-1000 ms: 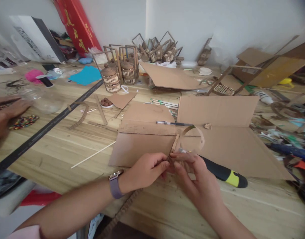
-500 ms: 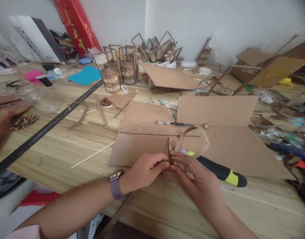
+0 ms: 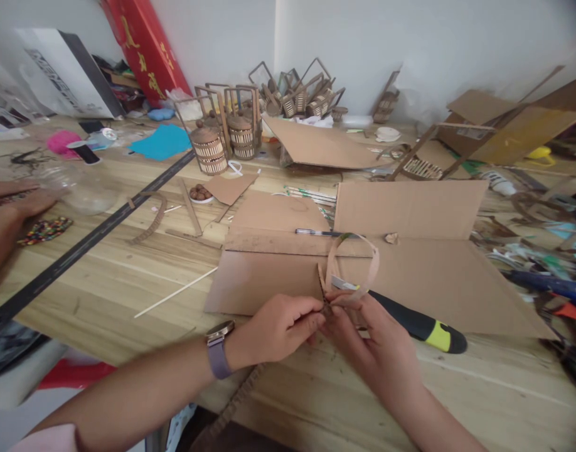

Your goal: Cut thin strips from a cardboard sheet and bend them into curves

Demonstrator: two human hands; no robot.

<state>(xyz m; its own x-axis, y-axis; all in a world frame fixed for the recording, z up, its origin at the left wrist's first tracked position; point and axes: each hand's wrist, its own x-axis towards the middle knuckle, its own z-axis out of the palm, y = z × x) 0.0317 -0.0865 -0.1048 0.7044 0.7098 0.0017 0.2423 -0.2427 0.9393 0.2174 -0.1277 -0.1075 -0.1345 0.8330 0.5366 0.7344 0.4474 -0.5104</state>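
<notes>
My left hand (image 3: 283,326), with a watch at its wrist, pinches a brown cardboard strip (image 3: 320,276) whose edge stands up at the fingertips. My right hand (image 3: 377,333) is closed on the same spot, fingertips nearly touching those of the left. From the right fingers a thin pale-brown loop (image 3: 373,263) curls upward. A ridged strip (image 3: 238,398) hangs below my left wrist; whether it joins the held piece is hidden. Just behind the right hand, a utility knife (image 3: 410,321) with a black and yellow handle lies partly on a cardboard sheet (image 3: 457,289).
A pen (image 3: 325,233) rests on cardboard pieces. A thin stick (image 3: 175,292) lies at left. Small lidded baskets (image 3: 210,150) stand behind. Another person's hands (image 3: 19,204) are at far left near beads (image 3: 46,231) and a clear jar (image 3: 88,188). Scraps (image 3: 528,263) clutter the right.
The thin loop has tilted and shifted left, towards the held strip. The upright strip edge leans slightly, and my right fingers have curled closer around the pinched spot.
</notes>
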